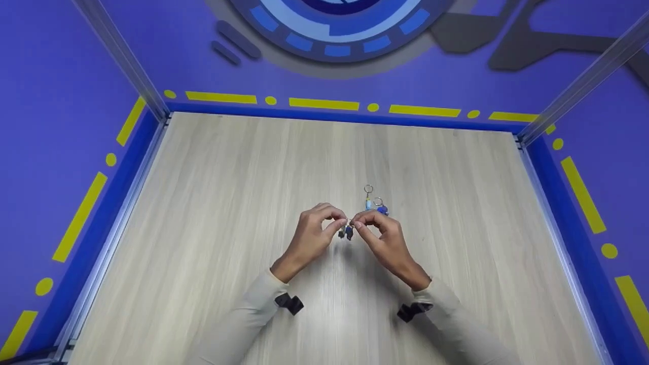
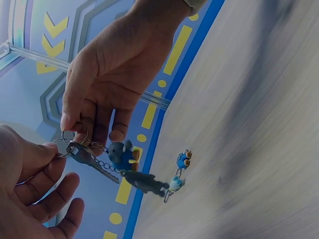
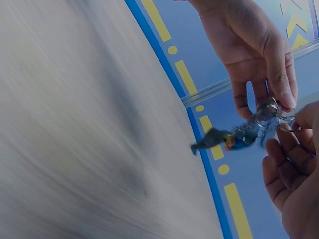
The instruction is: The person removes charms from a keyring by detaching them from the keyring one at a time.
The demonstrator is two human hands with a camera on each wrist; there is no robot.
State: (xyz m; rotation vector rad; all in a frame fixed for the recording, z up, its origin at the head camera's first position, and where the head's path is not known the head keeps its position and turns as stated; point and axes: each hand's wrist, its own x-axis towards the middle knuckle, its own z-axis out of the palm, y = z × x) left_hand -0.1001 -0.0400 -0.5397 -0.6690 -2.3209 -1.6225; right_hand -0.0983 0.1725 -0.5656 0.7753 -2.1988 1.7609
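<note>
Both hands meet at mid-table over a small bunch of keychains. My left hand (image 1: 312,235) pinches a metal key ring (image 2: 61,148) between thumb and fingertips. Opposite it, my right hand (image 1: 388,246) pinches the ring's other side, fingertips close to the left ones. From the rings hang a silver key (image 2: 85,155), a grey elephant charm in blue (image 2: 119,155) and a dark grey fish-shaped charm (image 2: 143,182) on short chains. In the right wrist view the dangling fish-shaped charm (image 3: 209,139) is blurred. The fingertips partly hide where the rings join.
Just beyond my right hand, a light-blue keychain (image 1: 368,204) and a dark blue keychain (image 1: 382,209) lie on the wood-grain table (image 1: 243,167). Blue walls (image 1: 324,86) with yellow marks and metal corner posts (image 1: 583,86) enclose the back and sides.
</note>
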